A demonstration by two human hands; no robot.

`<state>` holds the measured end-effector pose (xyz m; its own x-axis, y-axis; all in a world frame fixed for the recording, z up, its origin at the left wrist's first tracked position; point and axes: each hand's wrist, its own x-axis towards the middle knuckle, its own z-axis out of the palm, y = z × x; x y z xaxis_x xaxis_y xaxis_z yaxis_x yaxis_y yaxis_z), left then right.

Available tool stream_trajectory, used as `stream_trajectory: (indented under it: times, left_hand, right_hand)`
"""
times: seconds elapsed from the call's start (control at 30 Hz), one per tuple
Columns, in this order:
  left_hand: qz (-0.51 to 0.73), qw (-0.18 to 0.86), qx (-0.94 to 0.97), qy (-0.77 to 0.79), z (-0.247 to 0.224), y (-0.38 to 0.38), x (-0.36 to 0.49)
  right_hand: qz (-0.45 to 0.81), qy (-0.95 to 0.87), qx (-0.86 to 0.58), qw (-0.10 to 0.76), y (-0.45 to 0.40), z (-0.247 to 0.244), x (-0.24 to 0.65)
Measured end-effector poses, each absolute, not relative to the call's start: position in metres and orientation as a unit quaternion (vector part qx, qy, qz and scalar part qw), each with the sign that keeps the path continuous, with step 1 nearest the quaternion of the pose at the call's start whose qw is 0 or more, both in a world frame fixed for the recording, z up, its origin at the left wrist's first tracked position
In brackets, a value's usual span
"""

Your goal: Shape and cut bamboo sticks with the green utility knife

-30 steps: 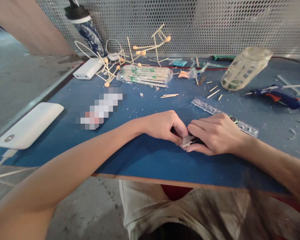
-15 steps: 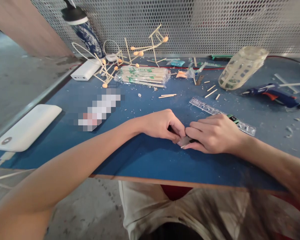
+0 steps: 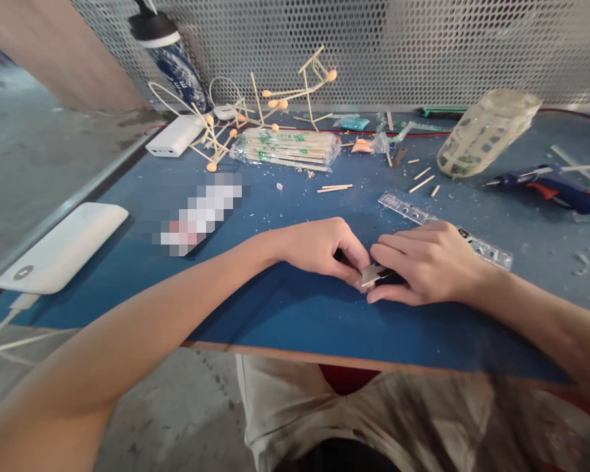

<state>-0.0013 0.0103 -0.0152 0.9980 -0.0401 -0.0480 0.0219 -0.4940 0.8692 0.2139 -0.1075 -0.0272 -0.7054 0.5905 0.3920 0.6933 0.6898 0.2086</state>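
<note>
My right hand (image 3: 425,265) is closed around a utility knife (image 3: 373,273), its bare blade pointing left towards my other hand. Most of the knife's handle is hidden in the palm. My left hand (image 3: 327,252) is pinched at the blade's tip, fingers against a small wooden stick (image 3: 368,287) of which only a pale end shows. Both hands rest low over the blue tabletop (image 3: 295,314), fingertips nearly touching. Just behind my right hand lies a clear ruler (image 3: 406,208), partly covered by it.
Wooden stick models with orange blobs (image 3: 280,103) stand at the back, behind a bag of sticks (image 3: 285,147). A plastic jar (image 3: 486,134) and a blue glue gun (image 3: 545,183) lie right. White power banks (image 3: 63,249) and a bottle (image 3: 177,65) are left. Cut sticks (image 3: 334,188) lie mid-table.
The view has shifted slightly, so everything sits a little further right. The knife blade is tilted differently and shows more plainly between my hands. Both hands keep their grip.
</note>
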Motion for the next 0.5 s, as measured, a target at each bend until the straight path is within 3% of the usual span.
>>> stream_trajectory:
  times: [0.5]
  left_hand:
    - [-0.024,0.497,0.867,-0.003,-0.0152,0.0092,-0.0006]
  right_hand:
    - [-0.178,-0.902,-0.361,0.155,-0.1093,-0.0264,0.2117]
